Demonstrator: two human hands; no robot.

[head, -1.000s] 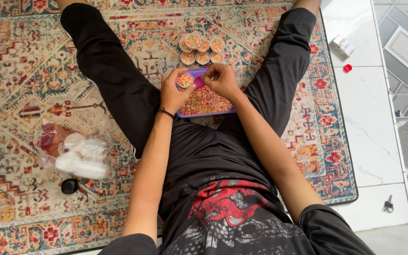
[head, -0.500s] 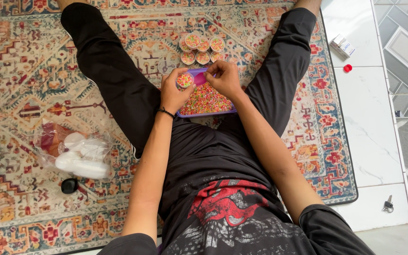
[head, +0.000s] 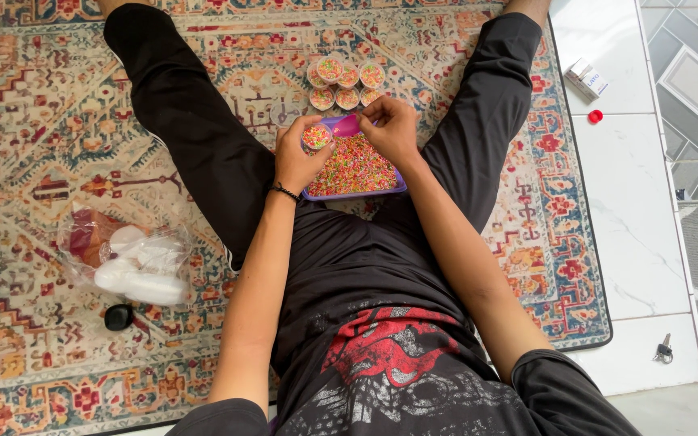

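Note:
I sit on a patterned rug with my legs spread. My left hand (head: 302, 158) holds a small round cup (head: 316, 136) filled with colourful sprinkles. My right hand (head: 389, 127) hovers just beside it over a purple tray (head: 352, 192) full of the same sprinkles, fingers pinched together; what they hold is too small to tell. Beyond the tray stands a cluster of several filled cups (head: 346, 84) on the rug.
A clear plastic bag with white lids or cups (head: 129, 262) lies on the rug at my left, with a small black object (head: 118, 316) beside it. On the white tiles at right lie a small box (head: 586, 78), a red cap (head: 595, 116) and a key (head: 663, 350).
My right hand has shifted slightly over the tray beside the cup. The left hand and cup stay almost still.

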